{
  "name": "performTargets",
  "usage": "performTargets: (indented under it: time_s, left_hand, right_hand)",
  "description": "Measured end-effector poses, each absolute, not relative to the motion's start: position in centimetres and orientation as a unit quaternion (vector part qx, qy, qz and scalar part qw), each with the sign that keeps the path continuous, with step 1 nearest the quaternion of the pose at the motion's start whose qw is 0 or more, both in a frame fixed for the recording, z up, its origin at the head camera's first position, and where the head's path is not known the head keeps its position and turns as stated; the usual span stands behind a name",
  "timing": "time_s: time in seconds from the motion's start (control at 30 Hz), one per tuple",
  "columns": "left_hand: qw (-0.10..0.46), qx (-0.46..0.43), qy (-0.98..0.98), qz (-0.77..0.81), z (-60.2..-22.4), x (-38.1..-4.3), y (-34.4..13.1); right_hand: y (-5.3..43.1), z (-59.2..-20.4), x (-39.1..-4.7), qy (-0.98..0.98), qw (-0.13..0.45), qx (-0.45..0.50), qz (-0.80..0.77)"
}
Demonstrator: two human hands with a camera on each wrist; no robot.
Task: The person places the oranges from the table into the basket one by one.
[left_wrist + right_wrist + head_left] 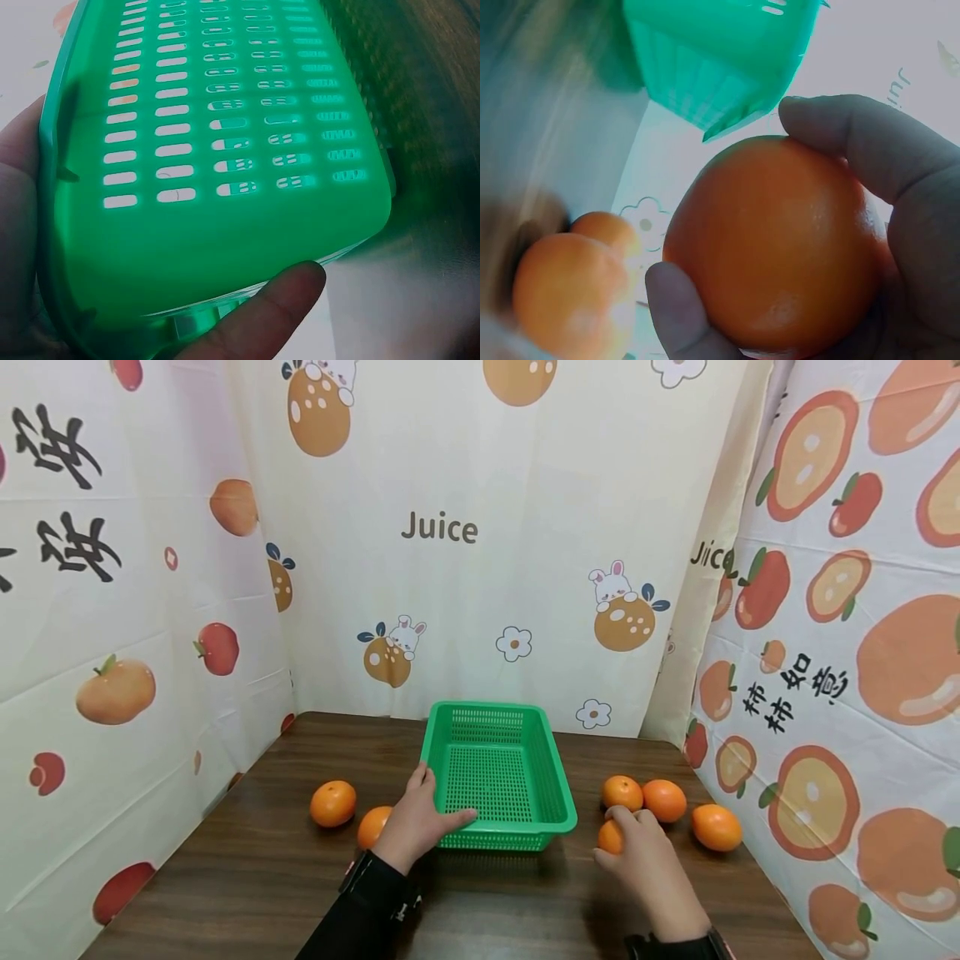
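A green plastic basket (pixel 491 785) with slotted walls stands on the table, with nothing inside it. My left hand (pixel 416 822) holds the basket by its near left corner, the thumb along the front rim. In the left wrist view the basket's wall (pixel 225 247) lies between thumb and fingers. To the basket's right, my right hand (pixel 648 864) grips an orange (pixel 772 240), thumb on one side and fingers on the other. The hand partly covers this orange in the head view.
Behind the right hand are three more oranges: one (pixel 622 792), a second (pixel 664 801) and a third (pixel 717 827). Left of the basket lie an orange (pixel 333 803) and another (pixel 372 827) partly behind the left hand. Printed curtains (pixel 465 593) enclose the brown table (pixel 262 877).
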State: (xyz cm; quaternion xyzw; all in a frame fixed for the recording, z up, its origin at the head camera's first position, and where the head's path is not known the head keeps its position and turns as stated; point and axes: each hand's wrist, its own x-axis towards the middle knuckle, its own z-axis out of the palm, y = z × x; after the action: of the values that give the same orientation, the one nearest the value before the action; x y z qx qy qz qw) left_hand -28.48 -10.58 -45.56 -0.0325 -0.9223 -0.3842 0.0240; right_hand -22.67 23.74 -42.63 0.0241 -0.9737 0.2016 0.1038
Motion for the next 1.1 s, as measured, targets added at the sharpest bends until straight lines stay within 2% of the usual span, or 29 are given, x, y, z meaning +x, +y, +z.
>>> performTargets:
  time_s: [0.23, 0.5, 1.1]
  left_hand:
    - [0.021, -0.033, -0.92, -0.391, -45.5, -28.8, -10.6]
    - [0.014, -0.039, -0.918, -0.394, -45.8, -29.2, -10.5]
    - [0.013, -0.044, -0.914, -0.404, -45.4, -30.3, -10.1]
  right_hand:
    - [22.5, -41.6, -23.2, -0.975, 0.106, 0.035, 0.194]
    - [21.6, -41.2, -23.8, -0.971, 0.074, 0.03, 0.224]
    - [19.7, -39.7, -25.7, -0.967, 0.096, 0.07, 0.225]
